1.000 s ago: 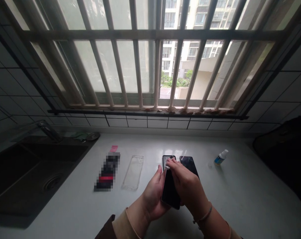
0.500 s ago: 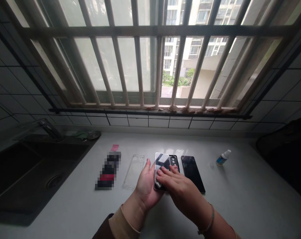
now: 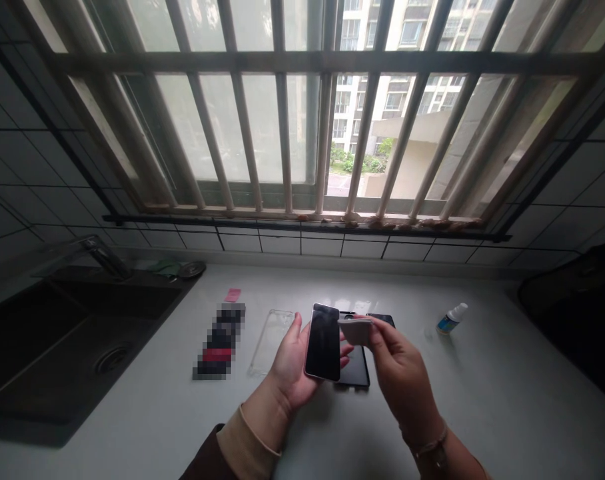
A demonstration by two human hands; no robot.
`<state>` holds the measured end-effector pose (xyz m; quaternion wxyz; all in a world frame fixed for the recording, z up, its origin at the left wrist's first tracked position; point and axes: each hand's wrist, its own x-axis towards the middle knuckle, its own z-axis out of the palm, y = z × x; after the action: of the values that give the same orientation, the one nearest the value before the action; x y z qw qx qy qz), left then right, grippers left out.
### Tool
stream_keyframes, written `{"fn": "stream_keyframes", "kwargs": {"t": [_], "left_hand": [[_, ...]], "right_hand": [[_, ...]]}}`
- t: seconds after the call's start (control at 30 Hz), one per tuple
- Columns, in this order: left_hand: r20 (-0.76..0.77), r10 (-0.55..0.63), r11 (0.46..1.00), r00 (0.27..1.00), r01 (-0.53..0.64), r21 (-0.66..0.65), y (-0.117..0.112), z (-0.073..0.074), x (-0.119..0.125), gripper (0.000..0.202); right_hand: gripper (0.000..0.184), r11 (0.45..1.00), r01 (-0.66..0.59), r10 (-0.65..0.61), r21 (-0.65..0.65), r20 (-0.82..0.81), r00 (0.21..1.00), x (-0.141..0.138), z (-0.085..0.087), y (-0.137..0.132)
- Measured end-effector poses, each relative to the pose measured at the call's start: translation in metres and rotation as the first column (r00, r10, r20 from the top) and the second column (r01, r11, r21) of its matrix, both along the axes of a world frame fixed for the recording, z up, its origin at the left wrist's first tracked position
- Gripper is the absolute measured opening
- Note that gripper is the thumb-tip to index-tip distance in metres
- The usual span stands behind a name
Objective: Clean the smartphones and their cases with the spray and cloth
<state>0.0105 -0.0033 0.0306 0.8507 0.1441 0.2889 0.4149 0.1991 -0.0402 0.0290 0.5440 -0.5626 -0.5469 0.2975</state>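
My left hand grips a dark-screened phone by its edges, holding it upright above the white counter. Just to its right, my right hand pinches a small grey wipe beside the phone's upper edge. Under my hands a black phone case lies flat on the counter, and another dark phone shows partly behind my right fingers. A clear phone case lies to the left of my left hand.
A blurred dark box with a pink slip behind it lies left of the clear case. A dark sink with a tap fills the left. A small spray bottle lies at the right, a dark bag beyond it.
My right hand has lifted off the phone's screen and moved right, now holding the wipe up beside it. The left hand has tilted the phone more upright.
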Motion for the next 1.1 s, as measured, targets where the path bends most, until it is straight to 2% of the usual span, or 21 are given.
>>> {"fn": "stream_keyframes", "kwargs": {"t": [0.07,0.13,0.2,0.27,0.37,0.47,0.57,0.7,0.87,0.93,1.0,1.1], "left_hand": [[-0.016,-0.093,0.996,0.996,0.093,-0.004,-0.004,-0.001,0.001,0.086],[-0.005,-0.183,0.983,0.983,0.183,0.025,-0.008,-0.001,0.004,0.088],[0.045,-0.259,0.964,0.965,0.255,0.071,-0.012,0.001,0.007,0.087],[0.102,-0.286,0.955,0.953,0.275,0.107,-0.015,0.003,0.010,0.081],[0.133,-0.242,0.966,0.961,0.226,0.128,-0.016,0.008,0.012,0.073],[0.061,-0.160,0.981,0.985,0.152,0.117,-0.013,0.012,0.009,0.077],[-0.010,-0.044,0.996,0.999,0.045,0.083,-0.007,0.014,0.004,0.081],[-0.050,0.090,0.996,0.995,-0.088,0.032,0.002,0.014,-0.004,0.076],[-0.083,0.187,0.982,0.979,-0.189,-0.017,0.008,0.015,-0.011,0.070],[-0.086,0.209,0.976,0.974,-0.213,-0.040,0.008,0.016,-0.012,0.069],[-0.062,0.199,0.979,0.978,-0.201,-0.040,0.007,0.017,-0.012,0.068],[0.020,0.091,0.996,0.996,-0.092,0.007,0.003,0.015,-0.011,0.068]], "right_hand": [[0.043,0.987,0.160,-0.160,-0.023,0.026,0.987,0.008,-0.001,0.006],[0.042,0.977,0.210,-0.213,0.037,0.115,0.970,0.013,-0.004,0.011],[0.038,0.983,0.139,-0.163,0.115,0.227,0.960,0.013,-0.009,0.013],[0.037,0.986,0.003,-0.059,0.169,0.328,0.943,0.010,-0.016,0.014],[0.039,0.953,-0.205,0.084,0.223,0.454,0.887,0.002,-0.025,0.015],[0.045,0.897,-0.368,0.182,0.246,0.553,0.813,-0.004,-0.029,0.013],[0.051,0.831,-0.490,0.257,0.264,0.600,0.758,-0.009,-0.021,0.007],[0.049,0.752,-0.616,0.393,0.235,0.591,0.705,-0.015,-0.005,-0.002],[0.044,0.690,-0.708,0.559,0.152,0.510,0.654,-0.015,0.007,-0.010],[0.039,0.706,-0.697,0.608,0.131,0.393,0.690,-0.015,0.008,-0.012],[0.033,0.790,-0.600,0.570,0.128,0.205,0.795,-0.015,0.006,-0.012],[0.030,0.947,-0.306,0.314,0.098,-0.085,0.946,-0.013,0.000,-0.008]]}}
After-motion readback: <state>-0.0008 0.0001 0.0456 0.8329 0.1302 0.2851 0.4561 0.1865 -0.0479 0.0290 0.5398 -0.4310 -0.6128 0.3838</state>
